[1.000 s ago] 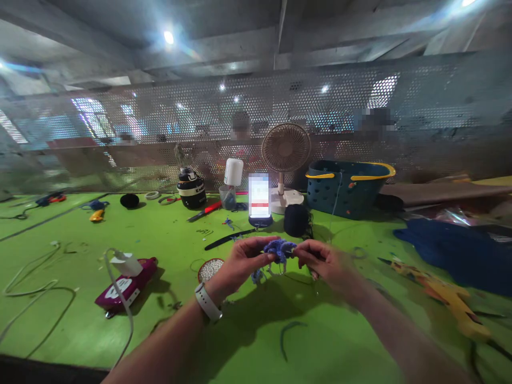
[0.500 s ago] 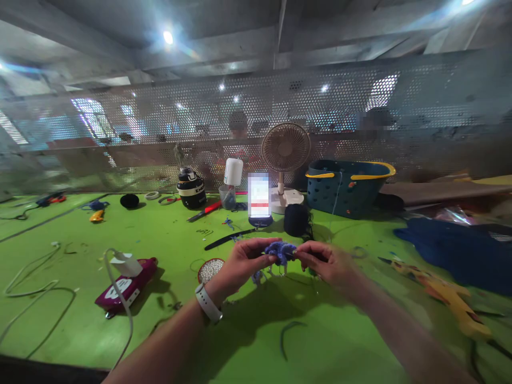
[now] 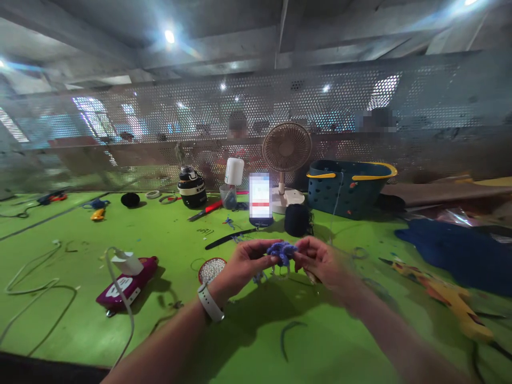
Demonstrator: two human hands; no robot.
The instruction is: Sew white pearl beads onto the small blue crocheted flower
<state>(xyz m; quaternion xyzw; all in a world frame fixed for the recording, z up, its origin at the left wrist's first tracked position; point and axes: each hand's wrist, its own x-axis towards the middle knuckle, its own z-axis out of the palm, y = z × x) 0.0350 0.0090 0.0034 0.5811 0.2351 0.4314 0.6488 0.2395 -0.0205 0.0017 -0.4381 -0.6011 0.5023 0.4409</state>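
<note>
A small blue-purple crocheted piece [image 3: 282,252] is raised over the green table [image 3: 240,341], with loose thread ends hanging beneath it. My left hand [image 3: 246,262], a white watch on its wrist, pinches the piece from the left between thumb and fingers. On the other side, my right hand [image 3: 318,260] has its thumb and forefinger pressed together at the piece's right edge; a thin tool seems to be under its fingers, too small to make out. Just left of my left hand sits a round dish of white beads [image 3: 212,270].
Behind the hands stand a lit phone [image 3: 260,197], a dark yarn ball [image 3: 297,220], a fan [image 3: 287,148] and a teal basket [image 3: 348,192]. A purple power strip [image 3: 127,282] with cables lies left, a yellow glue gun [image 3: 448,301] and blue cloth [image 3: 452,253] right.
The fingers of my right hand have shifted slightly at the piece's right edge, the lower ones curling differently. My left hand keeps its grip. The whole view has moved very slightly.
</note>
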